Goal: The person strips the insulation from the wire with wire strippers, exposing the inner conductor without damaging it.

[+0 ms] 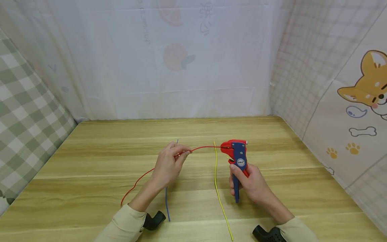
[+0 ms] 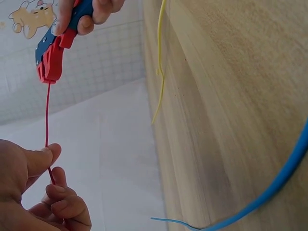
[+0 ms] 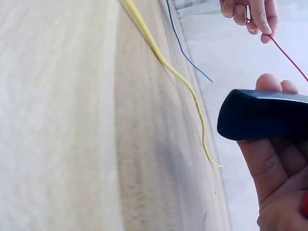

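My left hand [image 1: 170, 163] pinches a red wire [image 1: 204, 147] between thumb and fingers above the table. One end of that wire runs into the nose of a red and blue wire stripper [image 1: 239, 158]; the other trails down to the left. Around the stripper's handles my right hand [image 1: 252, 183] is wrapped, thumb on the near side. In the left wrist view the red wire [image 2: 47, 115] stretches straight from the fingertips to the stripper's red head [image 2: 50, 65]. The right wrist view shows the dark handle end [image 3: 260, 115] within the right hand's grip.
A yellow wire [image 1: 217, 181] lies lengthwise on the wooden table [image 1: 90, 188] between the hands. Under the left forearm is a blue wire [image 1: 167, 205], partly hidden. Tiny yellow bits [image 3: 216, 192] lie near the yellow wire's end. Cloth curtains [image 1: 181, 101] stand behind and at both sides.
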`<state>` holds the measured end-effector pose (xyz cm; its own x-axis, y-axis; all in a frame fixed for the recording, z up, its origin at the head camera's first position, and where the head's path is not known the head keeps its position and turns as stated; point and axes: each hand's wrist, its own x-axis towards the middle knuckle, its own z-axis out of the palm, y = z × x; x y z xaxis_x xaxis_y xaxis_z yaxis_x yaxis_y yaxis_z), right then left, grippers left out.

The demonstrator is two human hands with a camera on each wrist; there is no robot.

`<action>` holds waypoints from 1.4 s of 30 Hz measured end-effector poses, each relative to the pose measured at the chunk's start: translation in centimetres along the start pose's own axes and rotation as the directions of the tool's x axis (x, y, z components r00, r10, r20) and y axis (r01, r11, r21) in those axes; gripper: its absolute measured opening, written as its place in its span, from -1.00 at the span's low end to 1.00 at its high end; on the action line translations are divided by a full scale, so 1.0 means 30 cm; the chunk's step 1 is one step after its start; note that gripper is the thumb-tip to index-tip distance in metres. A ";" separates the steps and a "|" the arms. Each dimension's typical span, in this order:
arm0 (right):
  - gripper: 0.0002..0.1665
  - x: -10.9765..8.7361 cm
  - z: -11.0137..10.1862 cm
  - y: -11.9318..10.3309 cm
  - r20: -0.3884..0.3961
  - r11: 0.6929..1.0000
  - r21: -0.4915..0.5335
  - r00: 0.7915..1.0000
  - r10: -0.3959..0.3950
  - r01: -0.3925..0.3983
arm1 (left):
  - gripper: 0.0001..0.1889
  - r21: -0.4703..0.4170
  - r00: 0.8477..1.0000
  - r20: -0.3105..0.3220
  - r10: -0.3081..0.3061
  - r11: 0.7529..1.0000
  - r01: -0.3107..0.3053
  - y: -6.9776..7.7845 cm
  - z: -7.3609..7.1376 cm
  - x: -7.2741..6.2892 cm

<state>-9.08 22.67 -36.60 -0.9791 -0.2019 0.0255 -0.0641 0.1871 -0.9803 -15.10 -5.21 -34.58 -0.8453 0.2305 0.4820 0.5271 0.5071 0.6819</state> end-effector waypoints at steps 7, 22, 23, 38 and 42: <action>-0.49 -0.004 0.010 0.003 -0.058 1.000 -0.007 0.998 -0.009 0.009 | -0.89 -0.002 0.999 0.028 -0.036 0.999 0.036 0.009 -0.005 0.001; -0.59 -0.003 0.005 0.008 -0.044 0.998 0.051 0.999 -0.020 0.022 | -0.89 -0.011 0.989 0.102 -0.109 0.994 0.111 0.035 -0.035 -0.005; -0.59 -0.003 0.004 0.007 -0.038 0.998 0.061 0.999 -0.017 0.020 | -0.89 -0.004 0.987 0.111 -0.114 0.993 0.115 0.038 -0.039 -0.003; -0.56 0.003 -0.006 0.007 0.005 0.991 0.119 0.997 -0.071 0.070 | -0.83 -0.033 0.932 0.240 -0.271 0.957 0.287 0.085 -0.160 0.033; -0.54 0.004 -0.011 0.008 -0.006 0.991 0.114 0.998 -0.064 0.065 | -0.81 -0.102 0.931 0.262 -0.255 0.952 0.289 0.098 -0.199 0.040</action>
<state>-9.27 23.02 -36.77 -0.9741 -0.2073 0.0899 -0.1050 0.0629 -0.9925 -14.05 -8.39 -28.70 -0.9439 0.3029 0.1311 0.2665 0.4649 0.8443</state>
